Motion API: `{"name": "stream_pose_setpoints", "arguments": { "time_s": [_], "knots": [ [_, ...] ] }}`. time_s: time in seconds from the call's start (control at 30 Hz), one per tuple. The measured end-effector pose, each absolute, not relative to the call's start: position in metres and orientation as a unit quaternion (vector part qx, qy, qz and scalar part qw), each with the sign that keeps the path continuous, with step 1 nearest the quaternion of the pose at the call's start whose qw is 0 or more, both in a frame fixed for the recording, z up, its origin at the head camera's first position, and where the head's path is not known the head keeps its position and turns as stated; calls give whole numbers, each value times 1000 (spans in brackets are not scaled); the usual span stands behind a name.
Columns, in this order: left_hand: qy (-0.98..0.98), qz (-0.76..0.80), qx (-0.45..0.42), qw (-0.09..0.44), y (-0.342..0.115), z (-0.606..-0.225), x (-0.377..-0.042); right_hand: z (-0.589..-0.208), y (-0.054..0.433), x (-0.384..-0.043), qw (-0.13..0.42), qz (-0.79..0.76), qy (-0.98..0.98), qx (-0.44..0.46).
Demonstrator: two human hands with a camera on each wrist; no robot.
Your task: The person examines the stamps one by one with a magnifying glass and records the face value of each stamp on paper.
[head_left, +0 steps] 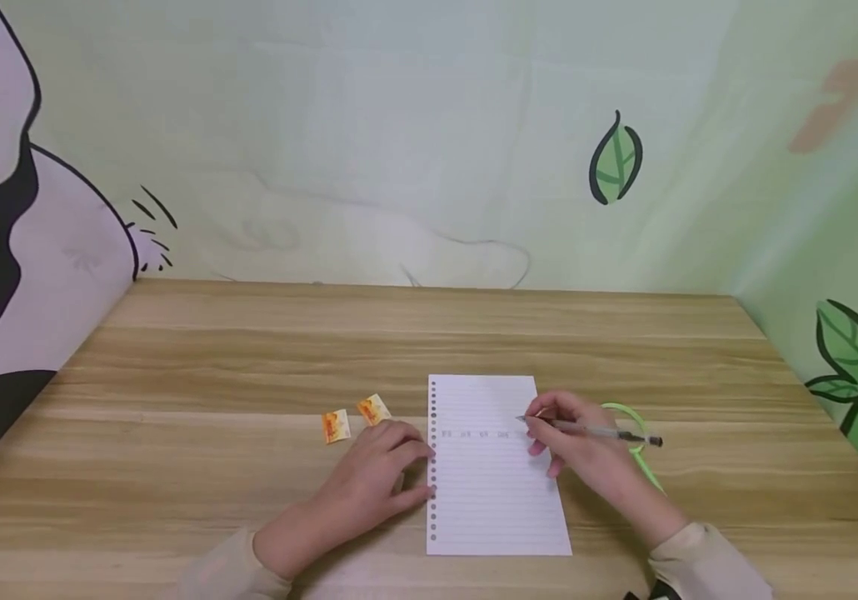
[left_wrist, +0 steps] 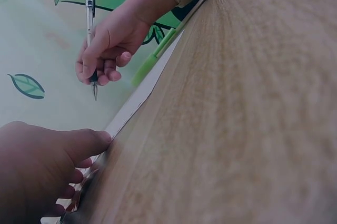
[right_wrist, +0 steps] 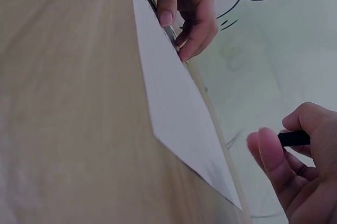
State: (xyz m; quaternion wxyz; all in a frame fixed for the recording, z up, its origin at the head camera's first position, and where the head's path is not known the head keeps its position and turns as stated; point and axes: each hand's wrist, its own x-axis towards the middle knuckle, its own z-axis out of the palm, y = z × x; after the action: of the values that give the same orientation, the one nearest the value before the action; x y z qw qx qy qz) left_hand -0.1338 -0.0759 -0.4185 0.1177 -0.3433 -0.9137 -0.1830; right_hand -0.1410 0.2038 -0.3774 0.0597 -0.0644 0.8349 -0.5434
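A lined loose-leaf sheet [head_left: 489, 500] with punched holes down its left side lies on the table, a short row of small handwritten marks across its upper part. My left hand [head_left: 376, 467] rests beside the holes, thumb and fingertips touching the left edge, fingers loosely bent. Over the right side of the sheet, my right hand [head_left: 579, 442] pinches a clear pen [head_left: 609, 432] with a dark end. In the left wrist view the tip of the pen [left_wrist: 89, 29] is off the paper. The right wrist view shows its black grip between thumb and fingers.
Two small orange-and-white pieces [head_left: 336, 426] lie just beyond the left hand. Partly behind the right hand is a bright green ring with a handle [head_left: 627, 408]. A wooden table [head_left: 212, 350] runs back to a printed cloth backdrop [head_left: 399, 125].
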Motion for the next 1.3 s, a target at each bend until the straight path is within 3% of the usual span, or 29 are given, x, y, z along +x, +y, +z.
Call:
{"name": "stream_pose_setpoints", "arguments": {
  "time_s": [0.17,0.5,0.9,1.3],
  "knots": [
    [-911,-184,-348,122,-75,-417,-135,-386,203,-144,37,-541,837,-71],
    [-914,-176,-347,118,-75,-415,-136,-402,200,-150,55,-591,803,-46],
    [-914,-172,-347,120,-76,-414,-132,-413,194,-150,-27,-529,848,-27],
    [-917,-169,-342,116,-73,-417,-132,-417,197,-152,-31,-507,861,-25]
  ]
}}
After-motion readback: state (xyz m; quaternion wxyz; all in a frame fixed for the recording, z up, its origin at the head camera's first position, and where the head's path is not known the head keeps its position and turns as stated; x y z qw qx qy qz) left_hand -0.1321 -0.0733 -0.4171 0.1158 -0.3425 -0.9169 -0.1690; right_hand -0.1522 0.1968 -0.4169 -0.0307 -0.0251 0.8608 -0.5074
